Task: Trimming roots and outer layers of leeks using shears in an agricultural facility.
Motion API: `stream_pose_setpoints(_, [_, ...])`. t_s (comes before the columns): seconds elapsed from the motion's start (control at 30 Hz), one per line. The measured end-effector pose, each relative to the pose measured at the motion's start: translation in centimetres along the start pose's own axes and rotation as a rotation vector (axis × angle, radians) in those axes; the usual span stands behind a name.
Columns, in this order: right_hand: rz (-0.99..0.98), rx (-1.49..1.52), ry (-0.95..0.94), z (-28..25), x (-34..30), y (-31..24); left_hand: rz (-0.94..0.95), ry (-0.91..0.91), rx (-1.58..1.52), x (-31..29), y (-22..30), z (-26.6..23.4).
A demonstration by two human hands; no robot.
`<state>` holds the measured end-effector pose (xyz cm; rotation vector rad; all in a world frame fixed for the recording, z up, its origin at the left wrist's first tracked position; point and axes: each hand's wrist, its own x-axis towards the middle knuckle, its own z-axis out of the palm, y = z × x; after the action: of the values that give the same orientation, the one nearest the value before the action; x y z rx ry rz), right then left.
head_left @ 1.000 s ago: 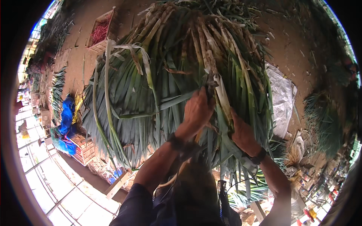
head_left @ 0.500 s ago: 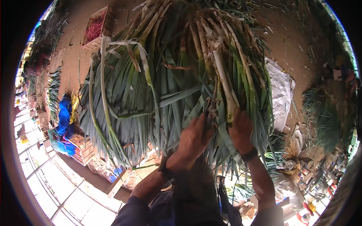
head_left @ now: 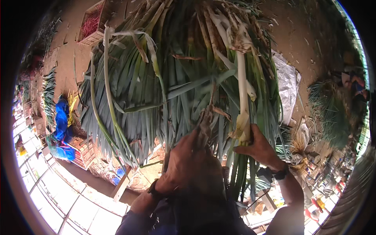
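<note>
A thick leek with a white shank stands nearly upright in view, its rooty end away from me. My right hand is closed around it where the green leaves begin, and the leaves hang below. To the left, my left hand is closed on a limp, brownish withered leaf trailing up from its fingers. Part of that hand is in shadow. Beneath both hands spreads a big heap of leeks, green leaves toward me and pale ends away. Several loose leeks lie across its left side.
A crate with red contents sits on the brown floor at the far left. Blue netting lies by another crate on the left. White sheeting is right of the heap. More green leaves lie farther right.
My left hand has drawn back toward me and left with the withered leaf. My right hand has moved right and nearer with the leek, now apart from the left hand.
</note>
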<state>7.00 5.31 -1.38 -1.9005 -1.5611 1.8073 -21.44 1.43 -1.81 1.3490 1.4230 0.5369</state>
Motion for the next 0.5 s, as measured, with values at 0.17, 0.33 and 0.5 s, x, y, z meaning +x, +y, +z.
stream_pose_setpoints(0.17, [-0.017, -0.429, 0.301, 3.2, 1.8, 3.0, 0.023, -0.031, -0.056, -1.9, -1.5, 1.7])
stream_pose_setpoints(0.33, [-0.202, -0.614, 0.463, 4.8, 4.1, 4.0, 0.129, -0.078, -0.012, -5.9, -1.0, 2.7])
stream_pose_setpoints(0.5, [-0.144, -0.556, 0.360, 4.9, 3.7, 3.2, 0.116, -0.147, -0.007, -5.6, -0.5, 2.0])
